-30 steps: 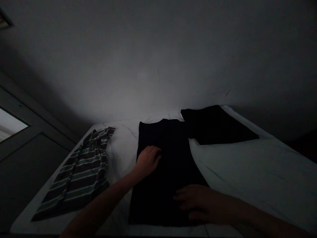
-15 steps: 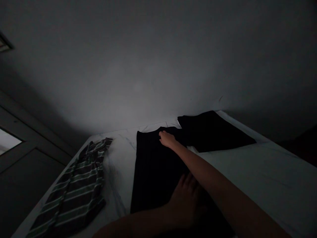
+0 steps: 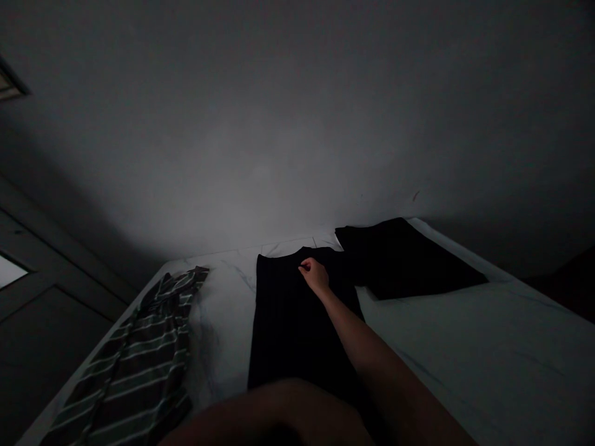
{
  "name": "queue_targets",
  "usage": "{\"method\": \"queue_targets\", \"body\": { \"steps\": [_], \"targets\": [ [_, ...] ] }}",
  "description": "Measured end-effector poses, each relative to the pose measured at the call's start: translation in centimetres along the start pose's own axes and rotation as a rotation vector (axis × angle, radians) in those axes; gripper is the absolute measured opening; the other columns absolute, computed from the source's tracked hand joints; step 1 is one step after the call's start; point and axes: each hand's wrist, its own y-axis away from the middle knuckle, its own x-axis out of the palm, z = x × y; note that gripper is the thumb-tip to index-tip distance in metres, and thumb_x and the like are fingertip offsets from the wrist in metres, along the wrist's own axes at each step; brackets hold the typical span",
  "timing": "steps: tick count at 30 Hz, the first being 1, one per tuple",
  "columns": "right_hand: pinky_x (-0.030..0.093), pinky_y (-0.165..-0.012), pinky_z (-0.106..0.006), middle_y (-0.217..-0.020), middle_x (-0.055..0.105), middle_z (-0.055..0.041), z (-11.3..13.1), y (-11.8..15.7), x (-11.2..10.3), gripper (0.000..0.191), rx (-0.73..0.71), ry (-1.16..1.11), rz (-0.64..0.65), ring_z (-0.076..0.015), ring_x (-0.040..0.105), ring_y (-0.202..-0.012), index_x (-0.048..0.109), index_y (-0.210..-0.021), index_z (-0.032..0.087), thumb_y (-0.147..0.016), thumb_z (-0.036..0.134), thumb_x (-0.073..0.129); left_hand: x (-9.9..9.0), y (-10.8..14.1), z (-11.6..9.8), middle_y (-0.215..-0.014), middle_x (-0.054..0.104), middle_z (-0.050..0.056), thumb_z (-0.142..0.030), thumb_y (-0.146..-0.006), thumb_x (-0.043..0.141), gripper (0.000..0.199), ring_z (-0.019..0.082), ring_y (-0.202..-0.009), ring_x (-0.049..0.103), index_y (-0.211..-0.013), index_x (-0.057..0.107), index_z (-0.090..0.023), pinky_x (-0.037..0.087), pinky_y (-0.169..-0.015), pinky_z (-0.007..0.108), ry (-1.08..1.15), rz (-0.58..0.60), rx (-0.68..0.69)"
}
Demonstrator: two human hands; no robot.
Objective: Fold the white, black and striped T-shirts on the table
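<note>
A long black garment (image 3: 297, 322) lies flat on the pale marbled table in front of me; the dim light hides its details. Near its far edge, my right hand (image 3: 316, 275) has thumb and fingertips pinched together on the dark cloth. My left hand (image 3: 320, 415) is low at the bottom of the view, over the near part of that garment, bent away so its fingers are hidden. Close to the right hand, a second black garment (image 3: 409, 260) lies spread toward the far right, meeting or overlapping the first.
A striped shirt (image 3: 134, 365) in dark and green bands lies along the table's left side. The marbled tabletop (image 3: 465, 347) reaches a grey wall (image 3: 279, 136) at the back. Beyond the left edge stands a panelled door (image 3: 46, 334).
My left hand has drawn back toward me, and its fingers have gone out of sight. The right hand now shows a pinch, slightly nearer to me. The view has shifted a little.
</note>
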Motion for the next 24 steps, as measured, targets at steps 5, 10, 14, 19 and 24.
{"method": "queue_targets", "body": {
  "steps": [5,10,14,19,24],
  "targets": [
    [0.048,-0.074,-0.027,-0.1,0.072,-0.0022,-0.2,0.2,0.0,0.023,-0.006,-0.082,-0.003,-0.0186,0.067,-0.091,0.062,-0.108,0.026,-0.087,0.02,0.059,-7.3,4.6,12.8,-0.104,0.072,0.0,-0.026,-0.098,0.049,0.025,0.014,-0.093,0.066,-0.11,0.07,-0.023,0.051,-0.086,0.024,0.037,-0.579,-0.65],
    [0.048,-0.081,-0.028,-0.101,0.07,-0.0021,-0.5,0.3,0.2,0.026,-0.106,-0.115,-0.038,-0.0176,0.065,-0.094,0.065,-0.105,0.024,-0.084,0.012,0.055,-8.4,5.9,21.9,-0.117,0.063,0.014,-0.014,-0.093,0.054,0.025,0.026,-0.113,0.057,-0.114,0.066,-0.012,0.045,-0.099,0.041,-0.038,-0.752,-1.026],
    [0.049,-0.085,-0.029,-0.1,0.07,-0.0034,-0.8,0.2,0.9,0.026,-0.185,-0.133,-0.109,-0.0176,0.064,-0.094,0.069,-0.1,0.023,-0.084,0.01,0.052,-6.4,5.9,24.3,-0.108,0.065,0.009,-0.019,-0.087,0.065,0.014,0.023,-0.108,0.059,-0.1,0.071,-0.019,0.046,-0.097,0.034,-0.038,-0.736,-1.058],
    [0.05,-0.087,-0.031,-0.095,0.068,-0.0057,-0.7,0.0,1.1,0.027,-0.257,-0.141,-0.139,-0.018,0.064,-0.089,0.071,-0.097,0.02,-0.084,0.009,0.05,-5.1,5.6,25.0,-0.112,0.063,0.007,-0.018,-0.09,0.059,0.013,0.021,-0.11,0.057,-0.099,0.069,-0.021,0.045,-0.095,0.031,-0.073,-0.786,-1.079],
    [0.05,-0.085,-0.03,-0.104,0.067,-0.0082,0.2,0.7,0.5,0.034,-0.151,0.028,-0.059,-0.0192,0.064,-0.093,0.07,-0.11,0.019,-0.084,0.007,0.051,-4.4,5.1,25.2,-0.113,0.062,0.008,-0.019,-0.095,0.053,0.014,0.021,-0.108,0.057,-0.102,0.065,-0.02,0.046,-0.09,0.03,-0.102,-0.828,-1.13]
  ]
}}
